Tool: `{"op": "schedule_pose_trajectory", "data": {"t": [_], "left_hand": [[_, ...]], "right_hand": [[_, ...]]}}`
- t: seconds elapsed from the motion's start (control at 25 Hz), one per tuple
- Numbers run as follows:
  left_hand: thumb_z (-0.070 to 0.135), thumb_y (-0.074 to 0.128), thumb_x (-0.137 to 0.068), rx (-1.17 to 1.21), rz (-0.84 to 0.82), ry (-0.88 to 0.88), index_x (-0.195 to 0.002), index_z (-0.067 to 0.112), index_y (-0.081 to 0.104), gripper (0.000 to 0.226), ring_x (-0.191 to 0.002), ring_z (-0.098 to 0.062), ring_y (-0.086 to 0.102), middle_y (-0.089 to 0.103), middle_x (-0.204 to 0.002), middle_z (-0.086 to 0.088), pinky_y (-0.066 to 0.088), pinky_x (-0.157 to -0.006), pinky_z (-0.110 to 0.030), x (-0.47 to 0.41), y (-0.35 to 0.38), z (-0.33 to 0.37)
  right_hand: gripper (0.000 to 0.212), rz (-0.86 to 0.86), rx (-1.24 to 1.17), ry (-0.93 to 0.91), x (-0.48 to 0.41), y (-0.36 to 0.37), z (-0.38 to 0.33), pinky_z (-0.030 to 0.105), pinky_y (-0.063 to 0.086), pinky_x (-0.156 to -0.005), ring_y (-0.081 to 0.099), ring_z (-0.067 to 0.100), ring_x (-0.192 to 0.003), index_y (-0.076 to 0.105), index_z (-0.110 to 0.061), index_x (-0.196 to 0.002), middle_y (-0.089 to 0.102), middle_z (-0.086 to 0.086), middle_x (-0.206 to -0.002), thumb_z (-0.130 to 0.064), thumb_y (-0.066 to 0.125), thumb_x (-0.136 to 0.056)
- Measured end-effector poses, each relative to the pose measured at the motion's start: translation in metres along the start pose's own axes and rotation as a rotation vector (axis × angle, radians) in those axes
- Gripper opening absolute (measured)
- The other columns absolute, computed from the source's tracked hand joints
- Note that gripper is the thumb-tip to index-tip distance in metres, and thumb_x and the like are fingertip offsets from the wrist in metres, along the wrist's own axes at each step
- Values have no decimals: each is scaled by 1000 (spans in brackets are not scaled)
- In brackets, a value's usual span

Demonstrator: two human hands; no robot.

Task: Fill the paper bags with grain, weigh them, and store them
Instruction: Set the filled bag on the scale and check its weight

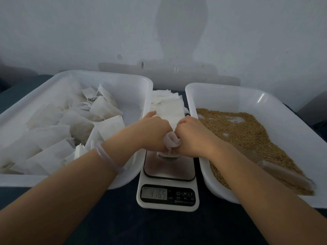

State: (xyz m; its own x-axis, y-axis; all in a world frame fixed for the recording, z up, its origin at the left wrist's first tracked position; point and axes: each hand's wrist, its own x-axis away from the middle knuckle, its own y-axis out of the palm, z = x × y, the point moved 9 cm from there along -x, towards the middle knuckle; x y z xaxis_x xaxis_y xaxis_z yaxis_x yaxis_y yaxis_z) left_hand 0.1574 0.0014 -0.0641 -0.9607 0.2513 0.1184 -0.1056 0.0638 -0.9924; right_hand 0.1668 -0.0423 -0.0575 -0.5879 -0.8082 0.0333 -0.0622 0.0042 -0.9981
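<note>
Left hand (155,131) and right hand (192,137) both grip paper bag (171,141) between them, over scale (168,174).

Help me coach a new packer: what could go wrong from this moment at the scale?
1. Both the left hand and the right hand grip the paper bag on the scale, so the display may read their pressure, not the bag's weight alone.
2. The bag's top looks crumpled between the hands; its contents could spill onto the scale.
</note>
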Motion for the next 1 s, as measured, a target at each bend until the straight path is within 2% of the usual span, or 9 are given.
{"op": "schedule_pose_trajectory", "data": {"t": [0.08, 0.16, 0.28, 0.4, 0.48, 0.6, 0.84, 1.0], "left_hand": [[51, 58, -79, 129, 12, 28, -82, 23, 56, 28, -88, -15, 58, 59, -80, 8, 20, -109, -34, 5, -4, -1], [58, 61, -67, 281, 29, 35, -94, 21, 58, 46, -90, -15, 58, 61, -87, 7, 28, -103, -30, 10, -9, -6], [52, 77, -63, 463, 94, -4, -103, 21, 61, 53, -93, -14, 56, 61, -94, 8, 43, -84, -28, 17, -19, -15], [40, 80, -67, 518, 135, -18, -113, 25, 62, 52, -93, -6, 54, 60, -99, 13, 40, -76, -17, 18, -22, -19], [39, 80, -67, 527, 139, -14, -113, 25, 62, 51, -90, -3, 54, 59, -97, 15, 37, -71, -8, 18, -23, -20], [39, 81, -67, 549, 125, -18, -111, 27, 62, 50, -89, -2, 54, 58, -94, 18, 37, -71, -5, 18, -21, -20], [35, 81, -66, 579, 140, -12, -109, 28, 62, 48, -94, -3, 57, 59, -95, 18, 40, -77, -9, 20, -23, -19], [33, 81, -67, 580, 131, -15, -112, 26, 61, 49, -96, -5, 58, 62, -101, 13, 42, -81, -17, 21, -22, -20]], "right_hand": [[30, 17, -98, 11, 2, -4, 5, 30, 36, -84, 34, 16, -89, 54, -22, -62, 47, -1, -77, -45, 68, -72], [30, 28, -221, -2, 4, -8, 8, 28, 31, -78, 37, 13, -86, 59, -19, -71, 51, 0, -82, -45, 75, -68], [43, 54, -406, 10, 8, -13, 16, 22, 34, -72, 42, 8, -93, 65, -19, -97, 55, -5, -96, -41, 80, -63], [56, 52, -533, 23, 8, -13, 20, 20, 44, -77, 52, 1, -99, 61, -30, -113, 55, -15, -107, -38, 83, -62], [57, 53, -553, 23, 7, -13, 21, 21, 45, -77, 54, -2, -98, 61, -31, -115, 56, -17, -107, -36, 83, -63], [58, 57, -569, 27, 8, -12, 22, 20, 44, -76, 54, -3, -99, 60, -32, -117, 57, -16, -109, -36, 83, -63], [59, 59, -618, 35, 10, -12, 23, 14, 41, -71, 53, -8, -98, 59, -33, -118, 58, -18, -111, -34, 83, -64], [63, 56, -596, 46, 10, -10, 25, 15, 39, -73, 53, -3, -102, 56, -33, -122, 56, -17, -115, -35, 82, -65]]}}
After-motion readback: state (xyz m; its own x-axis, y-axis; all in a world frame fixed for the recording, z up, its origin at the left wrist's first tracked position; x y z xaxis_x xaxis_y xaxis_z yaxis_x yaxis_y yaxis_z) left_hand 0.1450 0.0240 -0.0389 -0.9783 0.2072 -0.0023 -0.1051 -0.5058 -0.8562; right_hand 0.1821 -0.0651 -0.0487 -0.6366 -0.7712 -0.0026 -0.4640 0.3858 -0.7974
